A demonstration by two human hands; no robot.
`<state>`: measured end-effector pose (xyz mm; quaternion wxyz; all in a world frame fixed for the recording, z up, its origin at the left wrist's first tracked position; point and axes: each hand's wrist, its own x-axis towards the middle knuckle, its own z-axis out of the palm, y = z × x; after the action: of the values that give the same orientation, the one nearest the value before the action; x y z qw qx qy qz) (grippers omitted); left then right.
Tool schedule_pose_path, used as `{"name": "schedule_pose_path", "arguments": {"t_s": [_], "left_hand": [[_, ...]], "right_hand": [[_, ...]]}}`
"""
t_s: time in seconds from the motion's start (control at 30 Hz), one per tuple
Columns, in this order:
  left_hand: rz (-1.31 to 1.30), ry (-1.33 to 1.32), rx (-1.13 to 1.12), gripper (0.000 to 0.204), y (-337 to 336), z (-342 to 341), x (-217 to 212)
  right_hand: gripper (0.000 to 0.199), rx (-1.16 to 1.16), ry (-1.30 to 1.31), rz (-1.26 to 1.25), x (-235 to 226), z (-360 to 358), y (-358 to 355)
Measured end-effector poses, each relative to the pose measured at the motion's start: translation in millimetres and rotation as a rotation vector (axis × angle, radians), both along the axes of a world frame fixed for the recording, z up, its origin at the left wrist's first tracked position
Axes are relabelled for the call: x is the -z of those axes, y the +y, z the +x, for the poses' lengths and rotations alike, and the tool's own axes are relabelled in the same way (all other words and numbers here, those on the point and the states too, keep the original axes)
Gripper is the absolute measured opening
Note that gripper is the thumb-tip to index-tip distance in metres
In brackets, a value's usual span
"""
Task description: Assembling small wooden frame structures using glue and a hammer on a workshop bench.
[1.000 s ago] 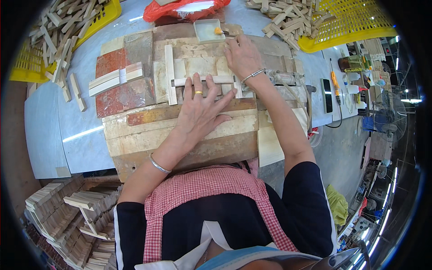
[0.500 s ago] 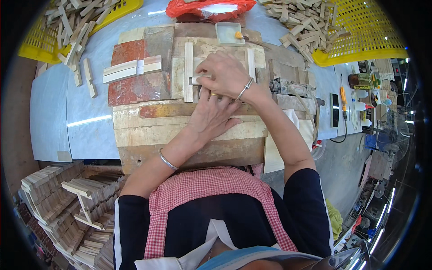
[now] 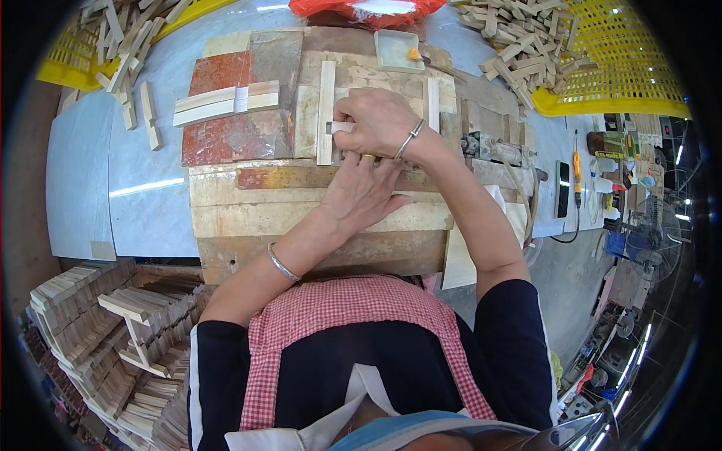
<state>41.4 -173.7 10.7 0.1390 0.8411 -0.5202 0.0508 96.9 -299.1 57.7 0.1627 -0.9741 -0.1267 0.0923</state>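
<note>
A long pale wooden strip [image 3: 326, 113] lies pointing away from me on the work board. To its right is a second, parallel strip [image 3: 433, 105], partly behind my right wrist. A short wooden crosspiece [image 3: 343, 128] meets the first strip at a right angle; its other end is hidden under my right hand [image 3: 382, 124]. The fingers of that hand are curled down, closed on the crosspiece, with thumb and forefinger at its visible end. Just nearer to me, my left hand [image 3: 359, 188] rests with fingers stretched forward and thumb apart, its fingertips hidden under my right hand.
Wooden strips [image 3: 226, 104] lie together on the board's left. A shallow dish [image 3: 398, 51] with something yellow stands behind. Metal clamp hardware [image 3: 492, 146] sits right. Yellow baskets [image 3: 617, 64] and heaped wood pieces [image 3: 519, 45] fill the far corners. Stacked wood [image 3: 143, 323] stands lower left.
The whole view has shifted slightly. My right hand's forefinger has come down closer to the thumb at the crosspiece. My left hand stays nearly in place.
</note>
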Motion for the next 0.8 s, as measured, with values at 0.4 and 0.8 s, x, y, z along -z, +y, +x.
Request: {"name": "schedule_pose_path", "arguments": {"t_s": [0.4, 0.8], "left_hand": [[0.021, -0.156, -0.026, 0.079, 1.2, 3.8, -12.2], [0.018, -0.131, -0.013, 0.081, 1.8, 5.3, -8.8]], "right_hand": [[0.031, 0.127, -0.207, 0.304, -13.2, 21.5, -12.4], [0.026, 0.102, -0.269, 0.146, 22.9, 65.5, -3.2]]}}
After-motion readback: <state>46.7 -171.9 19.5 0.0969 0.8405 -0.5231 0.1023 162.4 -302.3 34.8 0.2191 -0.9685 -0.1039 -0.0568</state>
